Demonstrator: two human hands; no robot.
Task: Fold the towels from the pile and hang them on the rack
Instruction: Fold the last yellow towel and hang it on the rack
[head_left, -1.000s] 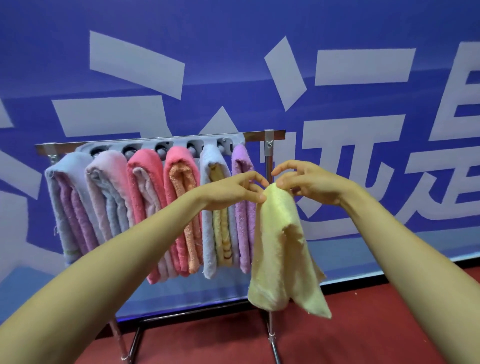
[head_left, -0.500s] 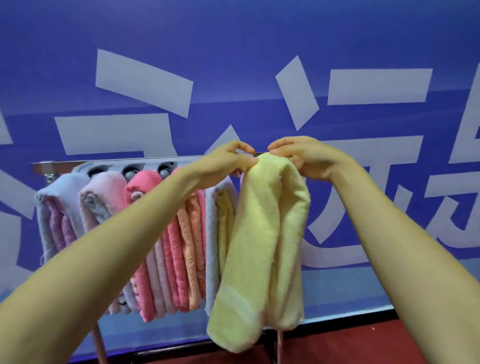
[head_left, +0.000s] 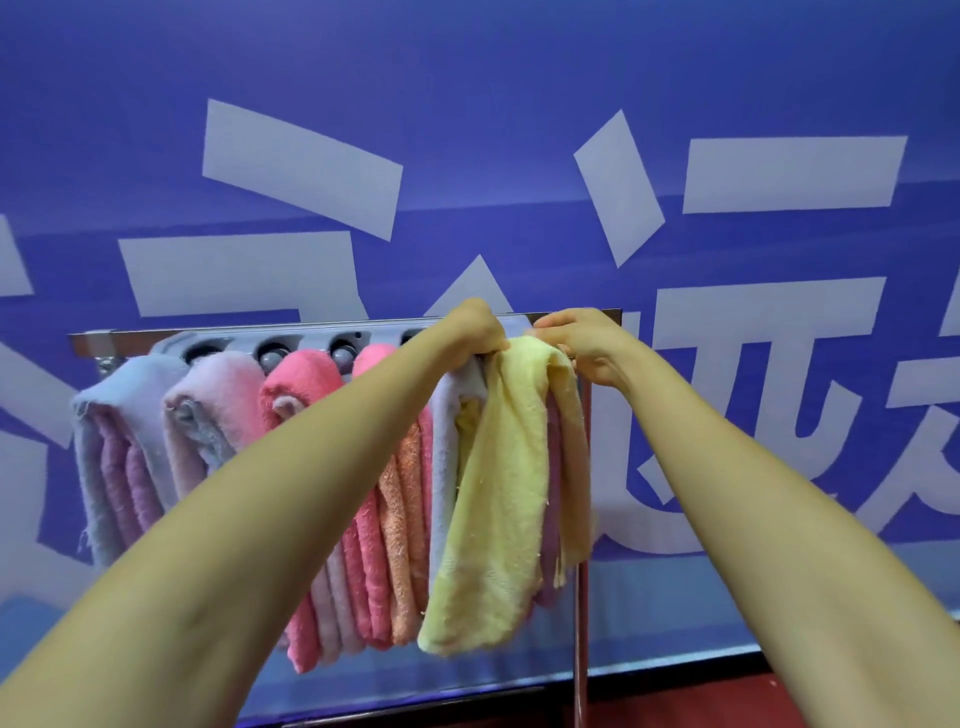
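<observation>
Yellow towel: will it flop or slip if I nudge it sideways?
Likely floppy: the yellow towel hangs in soft folds. Probably light: the left hand and right hand pinch only its top. Its fuzzy pile looks grippy, so slipping seems unlikely.

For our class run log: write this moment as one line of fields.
step: hang yellow towel on rack | left hand: grips towel top | right hand: grips towel top | place: rack's right end

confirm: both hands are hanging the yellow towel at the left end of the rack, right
No. The yellow towel is at the right end of the rack, not the left; the head view shows it. The left hand and right hand do hold its top.
</observation>
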